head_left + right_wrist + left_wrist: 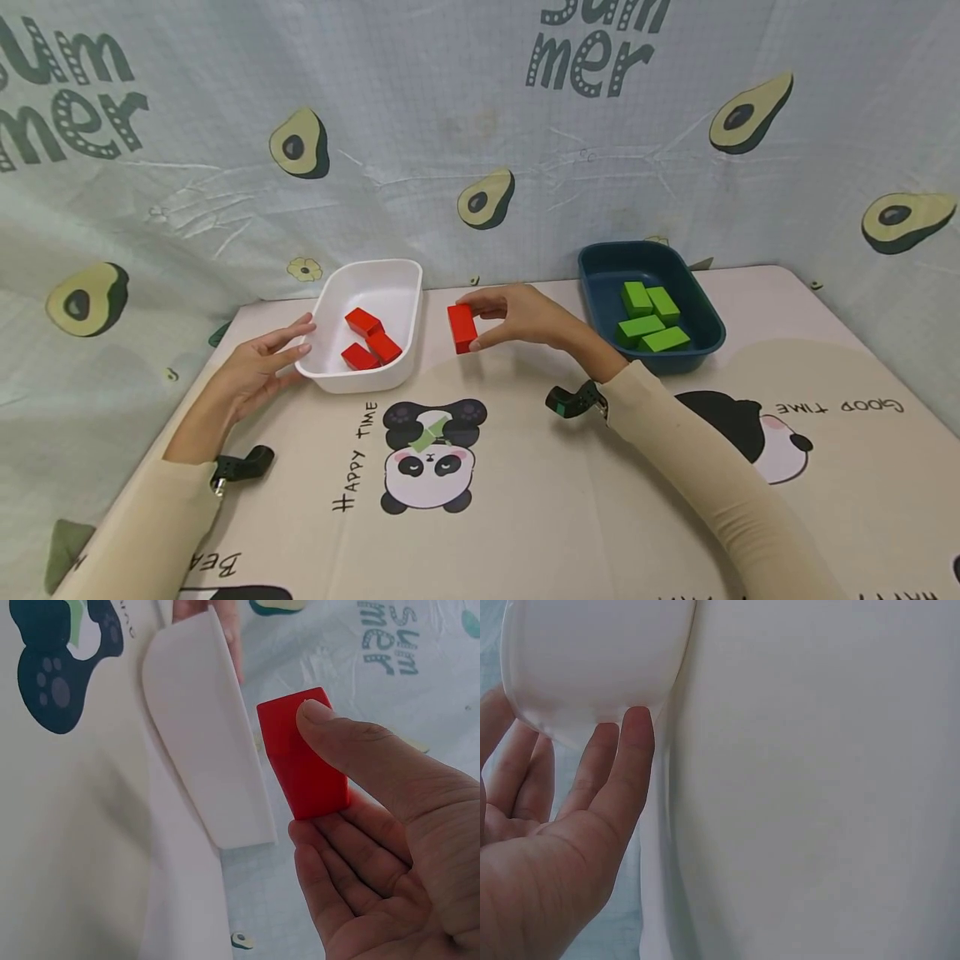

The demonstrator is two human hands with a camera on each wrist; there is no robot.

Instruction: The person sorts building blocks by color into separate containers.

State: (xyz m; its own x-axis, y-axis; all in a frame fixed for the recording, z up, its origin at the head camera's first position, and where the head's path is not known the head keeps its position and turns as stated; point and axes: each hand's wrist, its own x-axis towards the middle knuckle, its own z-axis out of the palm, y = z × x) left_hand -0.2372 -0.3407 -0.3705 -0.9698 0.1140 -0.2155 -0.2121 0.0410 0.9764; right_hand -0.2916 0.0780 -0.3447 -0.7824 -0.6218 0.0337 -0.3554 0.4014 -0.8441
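A red block (462, 328) is pinched between the thumb and fingers of my right hand (525, 315), raised just right of the white tub. In the right wrist view the thumb lies across one face of the red block (304, 754) and the fingers are behind it. My left hand (258, 367) touches the left side of the white tub (367, 382) with extended fingers. Several red blocks (372, 337) lie inside that tub. From the left wrist view, fingertips (637, 724) rest against the outer wall of the white tub (600, 660).
A dark blue tub (697, 354) holding several green blocks (651, 317) stands at the back right, near my right forearm. Behind both tubs hangs a curtain (405, 125) printed with avocados. A printed cloth with pandas (431, 475) covers the table.
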